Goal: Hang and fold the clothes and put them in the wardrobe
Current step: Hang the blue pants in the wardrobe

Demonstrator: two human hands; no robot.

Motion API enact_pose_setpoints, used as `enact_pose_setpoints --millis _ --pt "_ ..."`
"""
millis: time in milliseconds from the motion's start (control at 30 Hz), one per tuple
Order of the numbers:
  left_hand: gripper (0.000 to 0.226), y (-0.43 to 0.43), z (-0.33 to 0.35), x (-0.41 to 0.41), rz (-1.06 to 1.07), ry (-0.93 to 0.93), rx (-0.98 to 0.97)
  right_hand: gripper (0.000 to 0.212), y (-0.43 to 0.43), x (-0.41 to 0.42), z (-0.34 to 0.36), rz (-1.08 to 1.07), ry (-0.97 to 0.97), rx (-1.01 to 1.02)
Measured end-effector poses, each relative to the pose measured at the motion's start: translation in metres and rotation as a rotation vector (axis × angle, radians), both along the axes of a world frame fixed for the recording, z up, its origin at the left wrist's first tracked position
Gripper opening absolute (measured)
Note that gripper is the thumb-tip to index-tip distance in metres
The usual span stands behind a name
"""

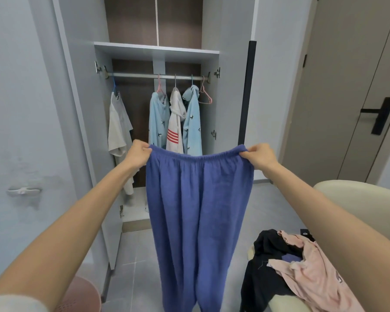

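A pair of blue trousers [198, 210] is held up by its elastic waistband in front of the open wardrobe [158, 51], the waistband stretched between both hands and the legs hanging straight down. The grip of the left hand [140, 156] is clenched on one end of the waistband, and the grip of the right hand [259, 157] is pinched on the other. A grey print is seen on the pink garment [313, 273] heaped with a black garment [261, 278] on the cream chair [358, 194] to the right of the wardrobe, but it is cut by the folds and cannot be read. A small black tag [305, 233] beside that heap carries white marks too small to make out. The trouser hems are cut off by the lower edge of the view. Inside the wardrobe, on the rail [144, 75], a white shirt [118, 129], two light blue patterned garments [159, 118], a white garment with red stripes [176, 122] and a bare pink hanger [205, 95] are hung; their lower parts are hidden behind the trousers. A pink basket [81, 296] below and to the left of the wardrobe is partly covered by the left forearm.
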State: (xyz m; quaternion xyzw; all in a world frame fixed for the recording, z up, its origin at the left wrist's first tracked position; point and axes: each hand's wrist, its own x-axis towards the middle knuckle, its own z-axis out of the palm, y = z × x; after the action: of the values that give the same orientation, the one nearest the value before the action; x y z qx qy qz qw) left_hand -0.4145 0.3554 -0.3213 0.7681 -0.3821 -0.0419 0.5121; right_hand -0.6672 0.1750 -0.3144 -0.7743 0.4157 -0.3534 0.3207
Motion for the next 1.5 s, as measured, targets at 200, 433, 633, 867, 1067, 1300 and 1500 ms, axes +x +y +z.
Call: enact_pose_setpoints --millis 200,433,633,867,1067,1300,1500 --pt "0.026 -0.003 -0.014 -0.004 0.03 0.276 0.116 0.018 0.006 -0.009 -0.007 0.172 -0.034 0.534" --pt "0.014 -0.017 -0.008 -0.021 -0.153 0.642 0.011 0.011 0.015 0.001 -0.001 0.233 -0.34 0.727" --pt "0.008 -0.024 -0.005 -0.027 -0.169 0.734 -0.087 0.022 0.016 0.012 -0.008 0.029 -0.472 0.757" --pt "0.013 -0.033 -0.014 -0.054 -0.336 0.803 -0.035 0.007 0.035 0.026 -0.012 0.216 -0.435 0.729" --pt "0.01 -0.044 -0.024 -0.078 -0.353 0.775 -0.086 0.025 0.046 0.035 -0.028 0.273 -0.284 0.479" --pt "0.005 -0.05 -0.033 -0.088 -0.45 0.753 -0.111 0.005 0.051 0.034 -0.038 0.285 -0.174 0.182" --pt "0.008 -0.052 -0.029 -0.091 -0.505 0.742 -0.082 0.03 0.046 0.025 -0.039 0.313 -0.103 0.041"
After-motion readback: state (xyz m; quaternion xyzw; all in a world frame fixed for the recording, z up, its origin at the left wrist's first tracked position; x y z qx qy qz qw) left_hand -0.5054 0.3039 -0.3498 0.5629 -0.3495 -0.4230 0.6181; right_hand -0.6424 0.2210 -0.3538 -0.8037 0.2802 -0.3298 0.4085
